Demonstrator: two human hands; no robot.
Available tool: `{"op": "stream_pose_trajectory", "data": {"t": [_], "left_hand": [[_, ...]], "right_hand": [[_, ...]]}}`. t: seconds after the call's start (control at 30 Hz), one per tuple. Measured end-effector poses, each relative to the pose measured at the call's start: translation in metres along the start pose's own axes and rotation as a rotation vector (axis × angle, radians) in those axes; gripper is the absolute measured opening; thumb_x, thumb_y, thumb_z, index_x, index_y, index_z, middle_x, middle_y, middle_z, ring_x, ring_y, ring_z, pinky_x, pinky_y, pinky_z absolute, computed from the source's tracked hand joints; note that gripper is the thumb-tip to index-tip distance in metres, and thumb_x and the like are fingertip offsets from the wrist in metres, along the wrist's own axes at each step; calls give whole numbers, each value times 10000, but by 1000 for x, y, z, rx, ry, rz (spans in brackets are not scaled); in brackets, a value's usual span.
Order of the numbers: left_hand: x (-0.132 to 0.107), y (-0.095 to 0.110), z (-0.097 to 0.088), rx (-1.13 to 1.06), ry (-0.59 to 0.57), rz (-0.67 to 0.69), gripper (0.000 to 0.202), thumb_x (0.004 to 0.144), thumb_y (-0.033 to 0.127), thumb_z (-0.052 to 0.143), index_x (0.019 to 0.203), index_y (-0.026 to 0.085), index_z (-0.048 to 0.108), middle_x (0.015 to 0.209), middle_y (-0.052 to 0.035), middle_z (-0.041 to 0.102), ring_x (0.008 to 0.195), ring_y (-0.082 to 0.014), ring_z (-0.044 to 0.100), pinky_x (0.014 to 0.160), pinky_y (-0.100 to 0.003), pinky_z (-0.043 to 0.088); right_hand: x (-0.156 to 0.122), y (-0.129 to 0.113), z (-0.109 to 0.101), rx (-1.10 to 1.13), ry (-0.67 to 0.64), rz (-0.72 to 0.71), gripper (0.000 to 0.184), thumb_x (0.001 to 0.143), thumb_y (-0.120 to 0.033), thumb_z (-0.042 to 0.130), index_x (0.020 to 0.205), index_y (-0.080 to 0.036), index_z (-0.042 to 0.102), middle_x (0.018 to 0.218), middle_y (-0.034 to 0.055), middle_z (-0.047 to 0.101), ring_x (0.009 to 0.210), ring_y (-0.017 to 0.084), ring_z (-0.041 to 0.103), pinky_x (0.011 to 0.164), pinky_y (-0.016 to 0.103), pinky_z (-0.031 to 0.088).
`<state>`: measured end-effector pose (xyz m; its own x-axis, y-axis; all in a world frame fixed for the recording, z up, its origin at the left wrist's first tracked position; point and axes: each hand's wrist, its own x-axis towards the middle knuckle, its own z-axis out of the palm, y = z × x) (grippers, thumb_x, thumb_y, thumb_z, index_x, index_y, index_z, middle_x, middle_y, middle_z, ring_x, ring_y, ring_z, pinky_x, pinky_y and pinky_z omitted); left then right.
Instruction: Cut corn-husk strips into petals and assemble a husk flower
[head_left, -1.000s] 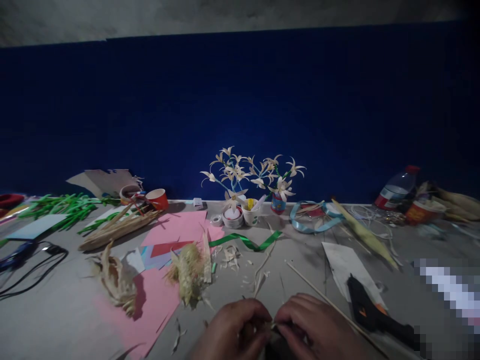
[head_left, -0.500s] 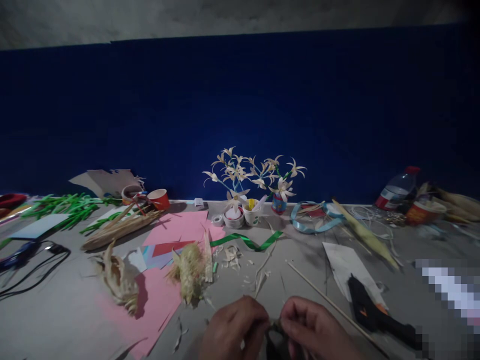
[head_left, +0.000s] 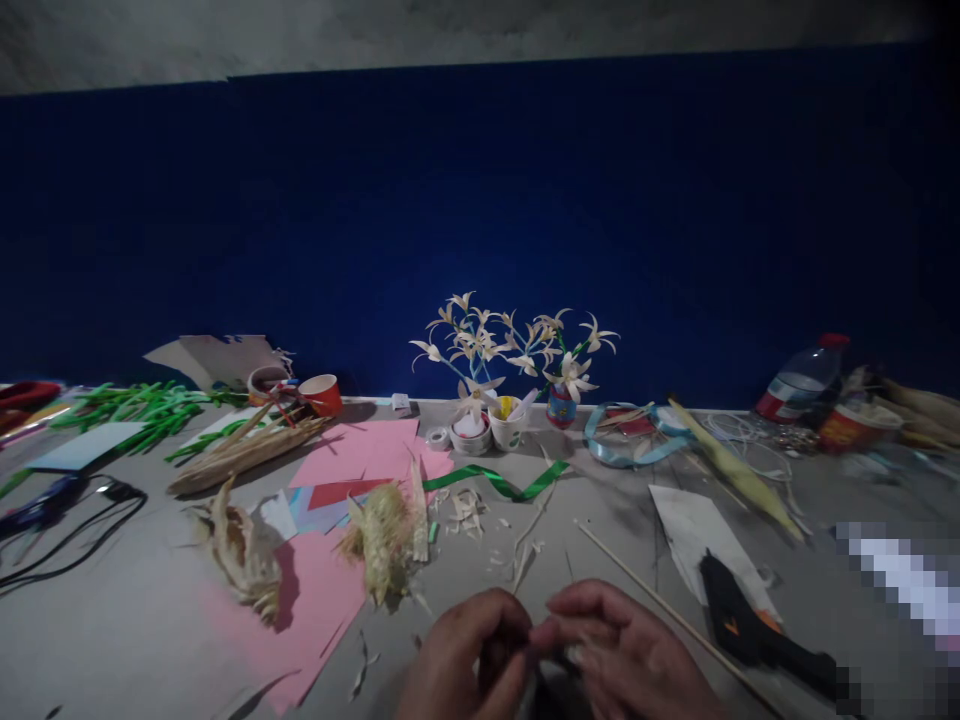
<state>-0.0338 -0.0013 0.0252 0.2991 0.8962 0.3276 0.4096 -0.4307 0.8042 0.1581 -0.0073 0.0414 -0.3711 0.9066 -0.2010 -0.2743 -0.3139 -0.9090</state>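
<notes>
My left hand (head_left: 461, 655) and my right hand (head_left: 619, 650) meet at the bottom middle of the view, fingertips pinched together over something small and dark that I cannot make out. Just beyond them lie pale husk scraps (head_left: 469, 510) and a thin wooden stick (head_left: 637, 585) that runs diagonally past my right hand. A straw-coloured husk bundle (head_left: 382, 540) lies to the left on pink paper (head_left: 315, 600).
A black glue gun (head_left: 739, 620) rests on white paper at the right. Farther back stand husk flowers (head_left: 517, 350) in cups, a green ribbon (head_left: 499, 483), a blue ribbon (head_left: 626, 435), a bottle (head_left: 799, 385), an orange cup (head_left: 321, 394), green stems (head_left: 142, 410) and black cables (head_left: 67, 515).
The view has shifted slightly. My hands have stayed together at the bottom, with the fingers working closer round the small thing between them.
</notes>
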Motion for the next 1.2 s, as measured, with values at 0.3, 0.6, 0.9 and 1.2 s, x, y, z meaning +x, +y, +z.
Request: {"op": "stream_pose_trajectory", "data": {"t": [0.3,0.6,0.9,1.2], "left_hand": [[10,17,-17,-434,-206,-319,143,791,290,596,743,170,533,664,10,520,577,-113,464,537,-207,387],[5,10,-14,156,-9,144,134,796,75,556,793,181,638,654,-4,655,531,-98,546,526,-173,398],[2,18,-17,218,19,128,137,779,77,535,745,200,583,596,19,616,506,-112,560,496,-176,420],[1,17,-18,230,2,80,124,805,81,544,762,190,586,622,15,622,535,-104,572,522,-160,431]], "right_hand": [[2,-14,-6,-1211,-6,-826,273,865,-84,526,1048,-255,634,890,25,751,799,178,676,730,261,515],[5,-17,-7,-133,-84,101,214,676,-340,768,706,-189,620,557,-6,662,421,72,490,427,166,353],[1,-5,-4,-868,122,-409,274,836,-222,643,1082,-312,722,973,38,770,758,192,681,690,278,527],[5,-20,2,-1200,70,-596,112,889,-216,590,818,-222,677,732,22,700,701,180,635,653,267,472]]}}
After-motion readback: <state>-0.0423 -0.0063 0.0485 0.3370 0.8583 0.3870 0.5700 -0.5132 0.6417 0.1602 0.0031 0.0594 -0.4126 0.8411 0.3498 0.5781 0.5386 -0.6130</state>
